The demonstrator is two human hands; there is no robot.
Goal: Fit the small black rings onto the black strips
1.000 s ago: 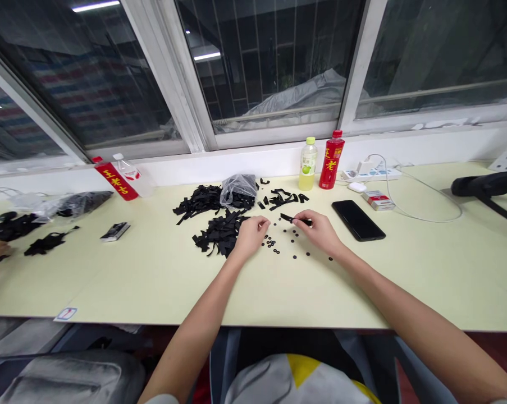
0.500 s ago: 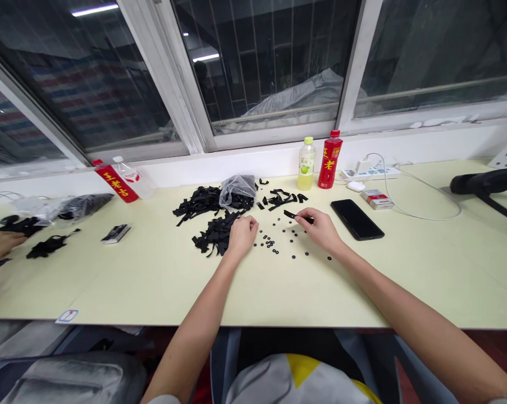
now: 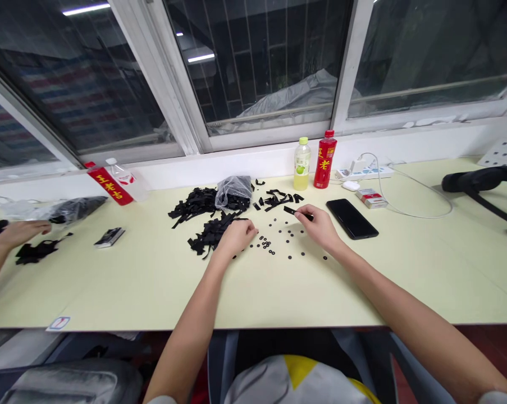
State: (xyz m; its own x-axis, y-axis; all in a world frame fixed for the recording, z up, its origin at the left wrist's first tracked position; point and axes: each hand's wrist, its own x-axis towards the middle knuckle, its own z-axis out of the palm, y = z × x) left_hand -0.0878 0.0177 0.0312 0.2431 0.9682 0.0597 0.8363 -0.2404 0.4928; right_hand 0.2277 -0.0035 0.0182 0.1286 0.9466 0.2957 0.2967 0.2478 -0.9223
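Black strip (image 3: 289, 210) gripped by right hand (image 3: 316, 224) | left hand (image 3: 238, 235) curled, contents unclear | small rings (image 3: 266, 244) between

Rings (image 3: 266, 244) lie between the left hand (image 3: 237, 238) and the grip of the right hand (image 3: 318, 225), strips (image 3: 209, 231) heaped farther left, a smartphone (image 3: 352, 219) just right, drink bottles (image 3: 301, 166) behind.
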